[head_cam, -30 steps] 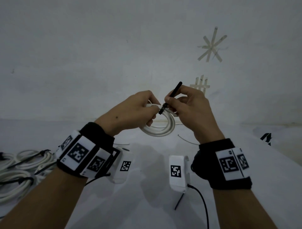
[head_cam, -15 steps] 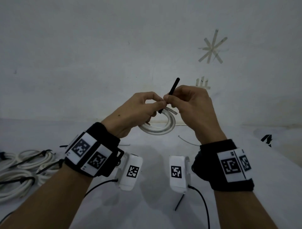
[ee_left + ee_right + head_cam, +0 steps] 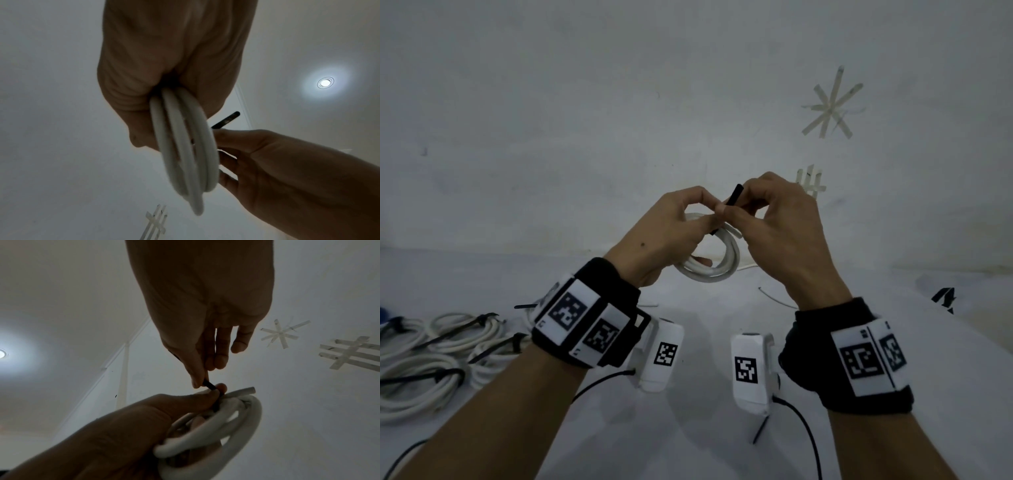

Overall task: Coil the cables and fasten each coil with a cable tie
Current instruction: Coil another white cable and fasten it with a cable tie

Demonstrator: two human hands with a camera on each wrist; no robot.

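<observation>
A white cable coil (image 3: 717,267) (image 3: 185,146) (image 3: 216,423) hangs in the air in front of me, above the white table (image 3: 705,445). My left hand (image 3: 674,233) (image 3: 144,418) grips the coil at its top, fingers curled through the loops. A black cable tie (image 3: 732,195) (image 3: 226,120) (image 3: 209,385) wraps the top of the coil, its free end sticking up. My right hand (image 3: 774,219) (image 3: 201,366) pinches that free end between thumb and forefinger, right against the left fingertips. One cut cable end (image 3: 244,391) pokes out by the tie.
Several white coils (image 3: 431,356) bound with black ties lie on the table at the far left. A loose black tie (image 3: 525,306) lies near them, and a black object (image 3: 943,298) at the right. Tape marks (image 3: 832,102) are stuck on the wall behind.
Both hands have risen a little and closed together. The tie's free end shows shorter above my right fingers than before, and the coil stays in the left hand.
</observation>
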